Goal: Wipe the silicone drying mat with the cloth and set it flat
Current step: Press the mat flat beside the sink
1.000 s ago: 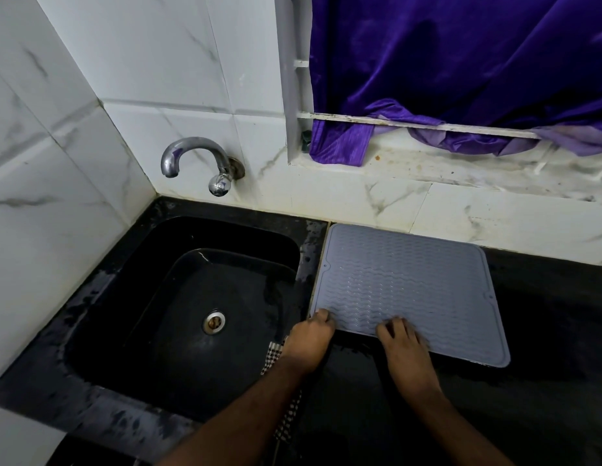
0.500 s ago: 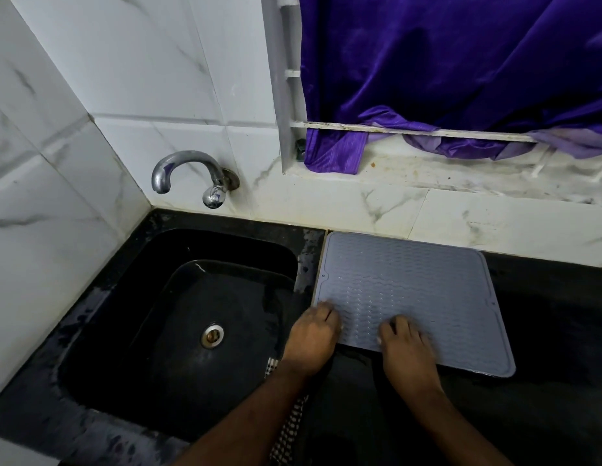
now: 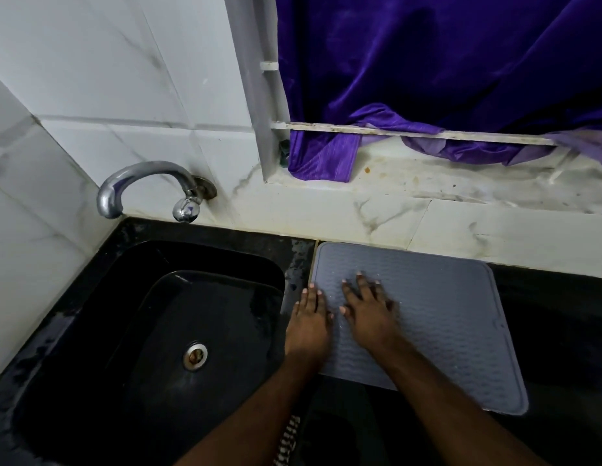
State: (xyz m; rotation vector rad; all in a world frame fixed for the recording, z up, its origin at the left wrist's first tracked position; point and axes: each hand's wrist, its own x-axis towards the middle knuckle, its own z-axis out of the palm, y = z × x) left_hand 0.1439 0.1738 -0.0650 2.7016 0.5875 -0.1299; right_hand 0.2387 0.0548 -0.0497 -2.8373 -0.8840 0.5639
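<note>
Silicone drying mat [image 3: 437, 317] lies flat just right of the sink [image 3: 151, 331], its long axis running away from it. Left hand [image 3: 308, 322] and right hand [image 3: 368, 309] both press flat-fingered, grasping nothing, on the mat's sink-side end; the left is nearer the sink.

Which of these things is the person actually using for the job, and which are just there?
In use:
grey ribbed silicone mat
left hand, flat at its left edge
right hand, flat on it
checked cloth, under the left arm

Just there:
black sink
chrome tap
purple curtain
</note>
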